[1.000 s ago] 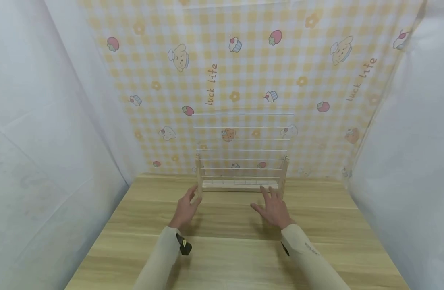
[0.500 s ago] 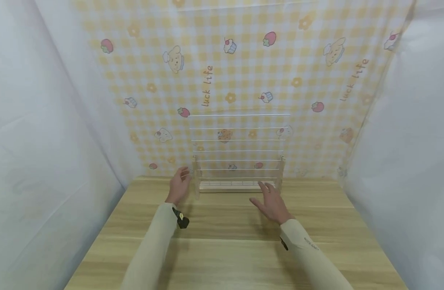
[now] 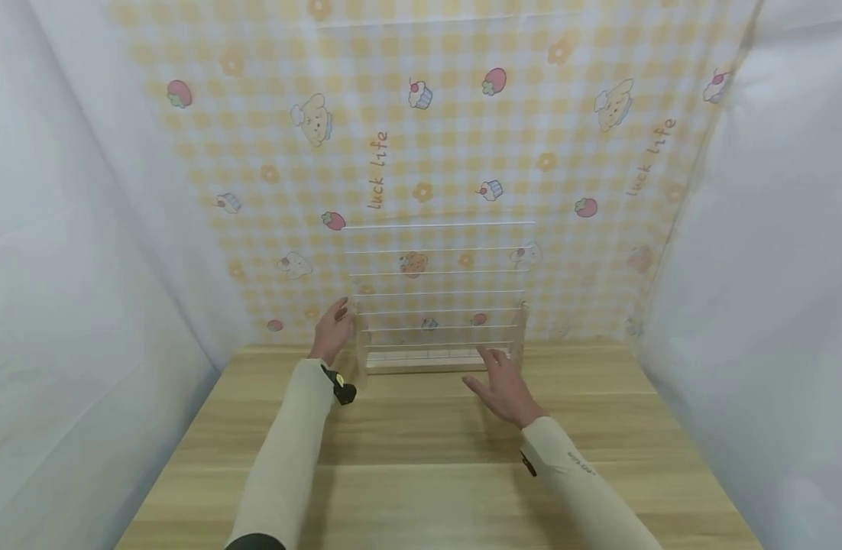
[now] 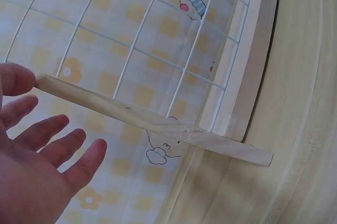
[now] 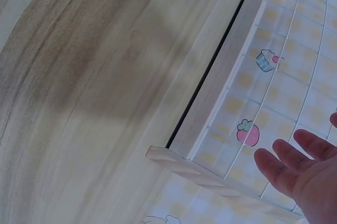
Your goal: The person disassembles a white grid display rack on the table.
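**Wire rack stood at the table's back edge, 2 loose hands beside it**

On my feed the wire rack [image 3: 438, 311] stood upright near the back of the tabletop, a white grid rising from a pale wooden bar [image 3: 421, 367]. 2 wooden posts flanked it: the left post [image 4: 179, 132] and the right post [image 5: 195, 170]. The grid reached higher than both.

I saw the left hand [image 3: 331, 334] at the outer side of the left post, grasping nothing, its fingers spread and slightly bent. On my left wrist feed, 1 digit met or overlapped the post's upper end; I could not tell whether it pressed there.

The right hand [image 3: 506, 388] was in front of the bar, near the right post, fingers extended and loose, with nothing in its grasp. I could not make out whether any fingertip touched the wires.

Farther out, I had 2 light sleeves in view, the left sleeve [image 3: 283, 451] and the right sleeve [image 3: 579, 481], over the wood-grain tabletop [image 3: 421, 504]. Behind the rack hung a yellow-checked cloth [image 3: 448, 137] printed with strawberries, cupcakes and "luck life". White sheeting [image 3: 758, 305] closed off both sides.
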`<action>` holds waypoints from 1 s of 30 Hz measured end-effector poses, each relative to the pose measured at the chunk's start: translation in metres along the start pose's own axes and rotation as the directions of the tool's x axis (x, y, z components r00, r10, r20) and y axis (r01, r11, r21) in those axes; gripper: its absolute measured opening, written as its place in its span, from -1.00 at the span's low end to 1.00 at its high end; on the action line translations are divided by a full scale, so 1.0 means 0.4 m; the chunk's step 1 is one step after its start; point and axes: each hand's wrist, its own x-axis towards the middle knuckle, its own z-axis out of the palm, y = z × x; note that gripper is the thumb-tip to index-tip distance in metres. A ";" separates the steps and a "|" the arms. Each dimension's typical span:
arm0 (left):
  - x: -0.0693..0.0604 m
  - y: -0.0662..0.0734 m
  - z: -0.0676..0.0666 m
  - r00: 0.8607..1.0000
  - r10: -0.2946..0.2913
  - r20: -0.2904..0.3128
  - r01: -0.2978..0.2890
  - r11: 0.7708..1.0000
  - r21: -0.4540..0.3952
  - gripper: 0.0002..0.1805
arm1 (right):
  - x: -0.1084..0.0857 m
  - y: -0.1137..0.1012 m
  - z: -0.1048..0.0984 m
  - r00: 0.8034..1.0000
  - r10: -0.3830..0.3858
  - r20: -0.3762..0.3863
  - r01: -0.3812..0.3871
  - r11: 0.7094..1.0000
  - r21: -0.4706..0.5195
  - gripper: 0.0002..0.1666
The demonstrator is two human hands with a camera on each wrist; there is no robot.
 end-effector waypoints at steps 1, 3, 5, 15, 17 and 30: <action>0.004 -0.002 0.001 1.000 -0.008 0.001 0.008 1.000 -0.011 -0.40 | 0.000 -0.001 0.002 1.000 0.001 0.000 -0.001 1.000 -0.006 -0.12; 0.011 -0.005 0.004 1.000 -0.016 0.005 0.016 1.000 -0.020 -0.41 | 0.000 -0.005 0.006 1.000 0.000 0.001 0.000 1.000 -0.006 -0.13; 0.015 -0.008 0.007 1.000 -0.016 0.005 0.016 0.999 -0.028 -0.42 | 0.000 -0.009 0.009 1.000 -0.005 0.005 0.005 1.000 -0.005 -0.14; 0.009 0.004 0.015 1.000 0.005 -0.002 -0.005 1.000 -0.014 -0.45 | 0.011 0.000 0.014 1.000 -0.006 -0.028 0.005 1.000 -0.018 -0.17; 0.004 0.004 0.011 1.000 0.018 0.002 -0.018 1.000 -0.002 -0.44 | 0.014 0.002 0.011 1.000 0.006 -0.023 -0.007 1.000 -0.010 -0.18; -0.024 -0.020 -0.005 0.997 0.077 0.024 -0.078 0.995 0.062 -0.44 | 0.027 0.013 -0.021 0.997 0.079 -0.003 -0.079 0.996 0.036 -0.17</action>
